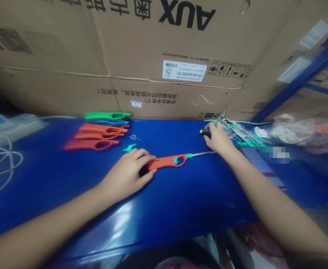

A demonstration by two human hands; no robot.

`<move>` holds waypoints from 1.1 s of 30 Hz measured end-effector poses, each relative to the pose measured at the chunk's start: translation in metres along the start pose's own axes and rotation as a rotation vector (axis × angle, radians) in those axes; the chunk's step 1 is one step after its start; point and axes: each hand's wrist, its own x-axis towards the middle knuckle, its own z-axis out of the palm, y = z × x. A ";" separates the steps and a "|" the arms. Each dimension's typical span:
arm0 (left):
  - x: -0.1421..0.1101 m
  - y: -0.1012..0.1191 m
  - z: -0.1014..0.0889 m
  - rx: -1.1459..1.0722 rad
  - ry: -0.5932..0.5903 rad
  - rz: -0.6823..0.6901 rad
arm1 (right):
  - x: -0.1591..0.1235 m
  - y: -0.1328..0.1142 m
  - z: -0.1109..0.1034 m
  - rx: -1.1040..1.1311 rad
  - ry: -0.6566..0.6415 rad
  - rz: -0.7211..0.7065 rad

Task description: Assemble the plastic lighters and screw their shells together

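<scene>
An orange long-nosed gas lighter (164, 162) with a teal trigger and a thin metal tube lies across the blue table. My left hand (132, 170) is closed round its handle end, thumb below and fingers above. Further right and back, my right hand (219, 139) has its thumb and fingers around a screwdriver (206, 132) with a black and yellow handle; its shaft is hidden. Just beyond my left hand lie a loose teal trigger piece (130, 147) and several tiny screws (134, 137). Beside my right hand is a pile of metal lighter tubes (241, 131) with teal ends.
Several lighter shells, green (106, 116), orange (102, 130) and red (92, 144), lie in a row at back left. A phone (260, 164) lies beside my right forearm. White cable (4, 160) coils at far left. A cardboard box (141, 45) stands behind the blue table (180, 201).
</scene>
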 end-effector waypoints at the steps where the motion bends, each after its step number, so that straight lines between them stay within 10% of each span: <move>1: -0.001 0.000 0.000 -0.006 0.001 -0.005 | 0.000 0.001 -0.001 0.014 0.005 -0.012; 9: -0.004 0.000 0.000 -0.015 -0.015 -0.036 | -0.012 -0.039 -0.024 0.287 0.161 -0.232; 14: -0.006 0.002 0.000 0.005 0.000 -0.038 | -0.044 -0.110 -0.017 1.172 0.107 -0.342; 33: -0.009 0.005 -0.001 -0.027 -0.004 -0.018 | -0.045 -0.130 0.006 1.133 0.103 -0.275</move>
